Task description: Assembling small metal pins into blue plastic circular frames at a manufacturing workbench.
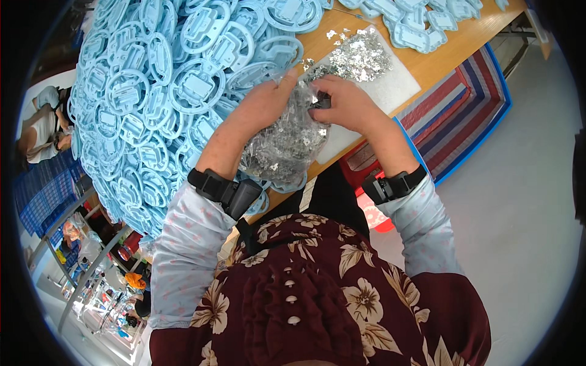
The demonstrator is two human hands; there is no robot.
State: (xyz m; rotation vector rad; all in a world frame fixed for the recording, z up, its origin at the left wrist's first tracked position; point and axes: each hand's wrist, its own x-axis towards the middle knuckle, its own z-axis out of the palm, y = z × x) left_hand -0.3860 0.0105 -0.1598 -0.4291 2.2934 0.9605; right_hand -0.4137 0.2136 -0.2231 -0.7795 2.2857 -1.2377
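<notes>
Both hands grip a clear plastic bag (287,137) of small silvery metal pieces at the table's (470,33) near edge: the left hand (265,104) pinches its top, the right hand (342,104) clutches its mouth. Loose silvery pieces (360,55) lie on a white sheet (390,91) beside heaped pale-blue plastic parts (159,91).

A clear plastic bag (284,137) of small silver metal pieces sits at centre, toward eleven o'clock, crumpled and glinting.

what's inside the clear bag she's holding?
The clear plastic bag holds many small shiny silver metal pieces, like the loose pile on the white sheet. Both hands cover its top.
</notes>
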